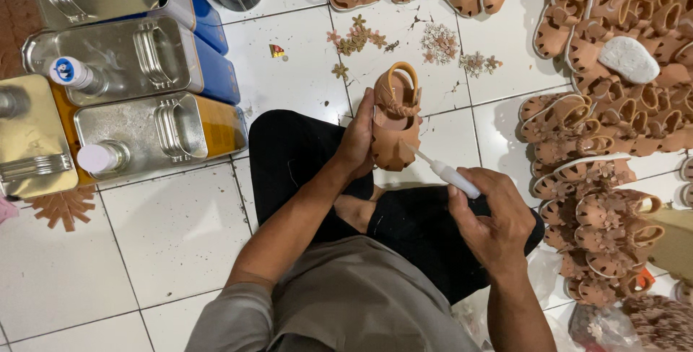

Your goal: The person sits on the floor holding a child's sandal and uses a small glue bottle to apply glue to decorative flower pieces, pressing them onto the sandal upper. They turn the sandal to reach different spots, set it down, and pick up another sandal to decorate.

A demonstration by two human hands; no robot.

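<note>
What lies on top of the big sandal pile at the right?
A pale grey, oval sole-shaped piece lies on the heap of small tan sandals. The sandals directly beneath it are covered, so nothing there can be seen.

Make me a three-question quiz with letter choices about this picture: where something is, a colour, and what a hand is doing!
1. Where are the metal cans?
A. the person's left
B. the person's right
C. on the lap

2. What colour is the held sandal?
A. blue
B. tan
C. white

3. What is the right hand doing?
A. lying flat on the floor
B. gripping a white tube
C. holding a can

Answers: 1 A, they stand on the floor tiles at the left. 2 B, tan like the sandal piles. 3 B, nozzle tip at the sandal in the left hand.
</note>
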